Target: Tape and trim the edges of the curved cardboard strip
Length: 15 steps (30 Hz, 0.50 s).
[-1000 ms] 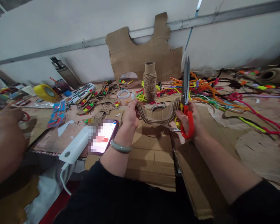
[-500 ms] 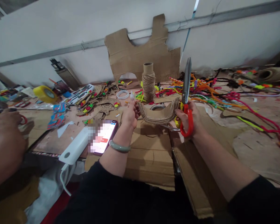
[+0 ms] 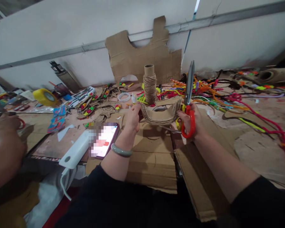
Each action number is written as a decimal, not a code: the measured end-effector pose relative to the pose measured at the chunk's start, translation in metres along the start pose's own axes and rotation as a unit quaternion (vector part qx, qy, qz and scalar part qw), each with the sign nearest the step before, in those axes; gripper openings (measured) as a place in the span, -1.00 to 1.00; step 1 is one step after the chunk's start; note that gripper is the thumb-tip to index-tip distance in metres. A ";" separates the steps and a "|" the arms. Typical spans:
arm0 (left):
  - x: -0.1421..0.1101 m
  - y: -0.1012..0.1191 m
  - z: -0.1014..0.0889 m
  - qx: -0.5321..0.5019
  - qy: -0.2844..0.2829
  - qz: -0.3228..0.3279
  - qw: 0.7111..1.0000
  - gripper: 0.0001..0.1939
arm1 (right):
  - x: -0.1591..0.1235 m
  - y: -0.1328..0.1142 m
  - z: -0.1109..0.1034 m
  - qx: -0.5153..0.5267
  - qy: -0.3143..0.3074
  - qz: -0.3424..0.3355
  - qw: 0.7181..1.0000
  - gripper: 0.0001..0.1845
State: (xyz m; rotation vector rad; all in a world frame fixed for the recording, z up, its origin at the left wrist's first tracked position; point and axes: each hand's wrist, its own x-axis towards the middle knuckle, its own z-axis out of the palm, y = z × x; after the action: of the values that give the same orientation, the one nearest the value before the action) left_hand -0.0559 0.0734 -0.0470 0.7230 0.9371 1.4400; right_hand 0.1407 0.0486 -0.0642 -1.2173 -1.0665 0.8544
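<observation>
A curved, U-shaped cardboard piece (image 3: 160, 119) with rows of brown twine along its outer curve hangs between my hands above the table. My left hand (image 3: 133, 119) has its fingers closed on the left end. My right hand (image 3: 195, 118) pinches the right end and also holds scissors (image 3: 189, 85) with red and yellow on the handles, blades pointing up and together. Just behind the piece stands a tube wound with twine (image 3: 150, 88). Below it lies a flat cardboard sheet (image 3: 152, 158). My fingertips are partly hidden.
Left of my forearm are a lit phone (image 3: 104, 141) and a white corded device (image 3: 73, 153). Twine shapes (image 3: 106, 109), yellow tape (image 3: 45, 97) and colourful fuzzy cords (image 3: 206, 87) cover the back. A co-worker's hand (image 3: 8, 129) is at far left. Cut cardboard (image 3: 142, 57) leans on the wall.
The view has shifted slightly. My left fingers sit closer around the end of the curved piece; both hands still hold it, and the scissors stay in my right hand.
</observation>
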 end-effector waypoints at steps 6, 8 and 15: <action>-0.024 -0.005 0.015 0.092 -0.068 -0.076 0.990 -0.68 | 0.002 -0.004 0.002 0.042 0.068 -0.022 0.997 -0.53; -0.027 -0.006 0.016 0.122 -0.084 -0.085 0.985 -0.72 | 0.002 -0.004 0.002 0.056 0.081 -0.033 0.995 -0.54; -0.022 0.002 0.009 0.173 -0.090 -0.070 0.978 -0.87 | 0.001 -0.005 -0.001 0.087 0.062 -0.051 0.993 -0.62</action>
State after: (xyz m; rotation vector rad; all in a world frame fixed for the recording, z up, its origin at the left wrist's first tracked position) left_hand -0.0475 0.0530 -0.0387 1.0059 1.0871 1.0796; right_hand 0.1421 0.0487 -0.0595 -1.0466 -0.9261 0.7659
